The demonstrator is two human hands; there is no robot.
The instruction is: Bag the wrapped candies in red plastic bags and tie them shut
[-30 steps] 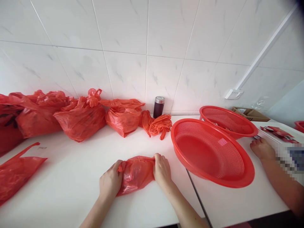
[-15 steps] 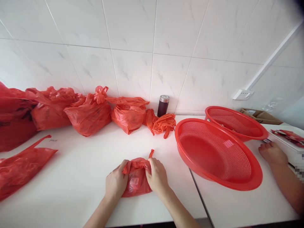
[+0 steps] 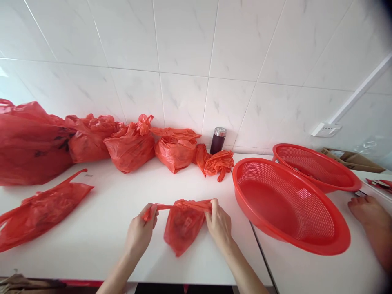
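Between my hands is a small red plastic bag (image 3: 184,228), its top pulled taut sideways and its lower part narrowing to a corner. My left hand (image 3: 142,224) is closed on one stretched handle of it. On the other side, my right hand (image 3: 219,220) pinches the opposite handle. Something inside shows faintly through the plastic, but I cannot make out what. The bag is over the white table (image 3: 122,245) near its front edge; whether it touches the tabletop I cannot tell.
Several filled red bags (image 3: 130,151) line the tiled wall. A flat red bag (image 3: 49,208) lies at left. A dark flask (image 3: 218,141) stands behind crumpled red bags (image 3: 219,163). Two red baskets (image 3: 290,204) are at right, beside another person's hand (image 3: 367,208). Behind is a cardboard box (image 3: 352,159).
My hands have moved apart and stretched the bag's handles out sideways; before, they were close together, gathering its top. The view has shifted a little to the left.
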